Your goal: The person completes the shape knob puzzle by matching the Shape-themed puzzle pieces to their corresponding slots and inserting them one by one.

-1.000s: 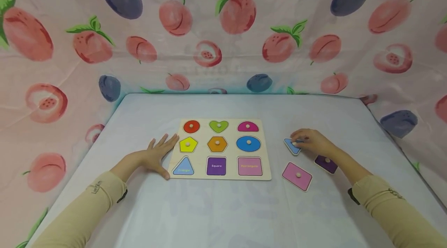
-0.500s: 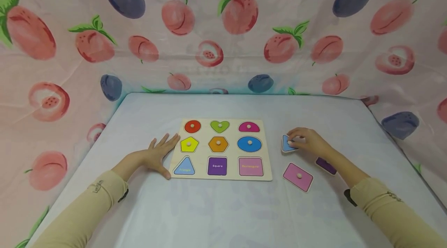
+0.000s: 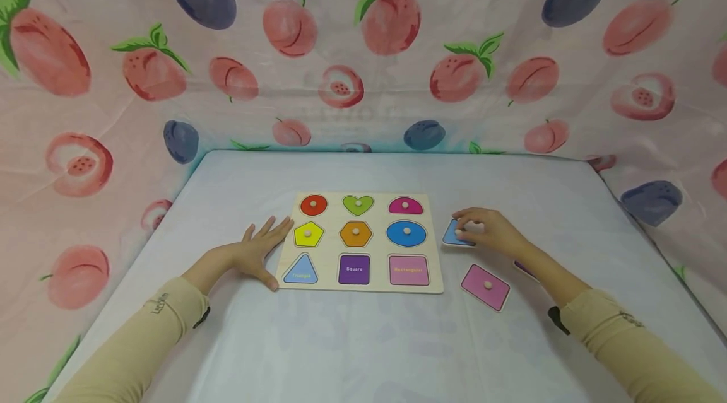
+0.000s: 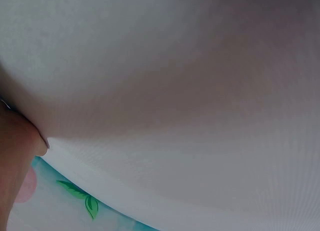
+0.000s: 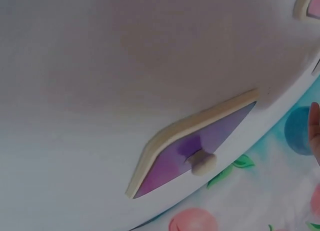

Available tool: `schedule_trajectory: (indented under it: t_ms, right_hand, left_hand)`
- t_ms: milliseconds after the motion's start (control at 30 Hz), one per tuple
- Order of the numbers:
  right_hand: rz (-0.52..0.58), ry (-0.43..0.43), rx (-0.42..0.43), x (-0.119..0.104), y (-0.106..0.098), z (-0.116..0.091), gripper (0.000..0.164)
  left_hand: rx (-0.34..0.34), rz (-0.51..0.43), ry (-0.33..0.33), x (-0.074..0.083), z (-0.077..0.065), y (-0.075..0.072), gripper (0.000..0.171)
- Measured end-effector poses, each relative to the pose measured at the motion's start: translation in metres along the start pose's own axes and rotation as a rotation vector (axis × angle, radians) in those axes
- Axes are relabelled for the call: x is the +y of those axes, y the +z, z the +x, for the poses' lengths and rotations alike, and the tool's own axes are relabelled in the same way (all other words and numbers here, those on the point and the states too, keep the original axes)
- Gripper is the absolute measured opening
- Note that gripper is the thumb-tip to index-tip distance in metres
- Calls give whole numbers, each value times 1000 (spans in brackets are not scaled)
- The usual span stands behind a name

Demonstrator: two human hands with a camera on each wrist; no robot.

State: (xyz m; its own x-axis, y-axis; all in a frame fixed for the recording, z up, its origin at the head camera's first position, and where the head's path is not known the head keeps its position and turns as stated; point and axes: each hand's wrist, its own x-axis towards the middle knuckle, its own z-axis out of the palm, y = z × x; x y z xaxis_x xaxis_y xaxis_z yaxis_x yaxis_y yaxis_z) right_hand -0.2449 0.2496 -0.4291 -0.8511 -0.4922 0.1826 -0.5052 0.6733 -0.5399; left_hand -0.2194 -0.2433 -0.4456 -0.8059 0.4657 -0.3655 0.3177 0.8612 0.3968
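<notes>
A wooden shape puzzle board (image 3: 324,259) lies mid-table in the head view. Its upper two rows hold knobbed pieces; the bottom row shows a blue triangle recess (image 3: 300,269), a purple square recess (image 3: 354,269) and a pink rectangle recess (image 3: 409,270). My left hand (image 3: 257,254) rests at the board's left edge, fingers spread. Just right of the board, my right hand (image 3: 493,230) pinches the knob of a blue triangle puzzle piece (image 3: 451,236). The pieces' far side is partly covered by the fingers.
A pink rectangle piece (image 3: 483,292) lies right of the board. Beneath the right forearm is a purple square piece (image 3: 525,268), mostly hidden in the head view; the right wrist view shows this purple piece (image 5: 172,166) with its knob. Fruit-patterned cloth (image 3: 392,113) walls the table's back and sides.
My right hand has carried the blue triangle piece left toward the board, turning it so one point faces away. The left hand stays at the board's edge.
</notes>
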Motion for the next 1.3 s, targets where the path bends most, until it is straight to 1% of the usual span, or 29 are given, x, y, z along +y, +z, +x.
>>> schedule_trajectory:
  t_ms: [233,500,633,767,900,1067,1133,1300]
  right_hand:
    - [29,24,-28,-8,5,4,8]
    - [43,32,-26,-25,16,7,9]
    - [46,11,-31,-34,22,9,9]
    - [46,-36,-32,-44,28,11,7]
    - [86,-68,-42,-55,35,15,6]
    - [166,-53,-60,-67,43,21,6]
    - [180,-44,-71,-73,45,23,6]
    - [205,-50,-86,-87,50,27,4]
  left_hand:
    - [2,5,-10,0,-1,0,136]
    - [-2,-3,-23,3,-2,0,134]
    - [-4,-13,-20,5,-4,-1,134]
    - [-10,-8,-31,6,-5,-2,134]
    - [-14,-11,-40,6,-6,-4,134]
    - [-15,-17,-38,6,-6,-5,135]
    - [-17,-15,-38,6,-5,-5,135]
    - [-17,-17,-31,6,-4,-5,134]
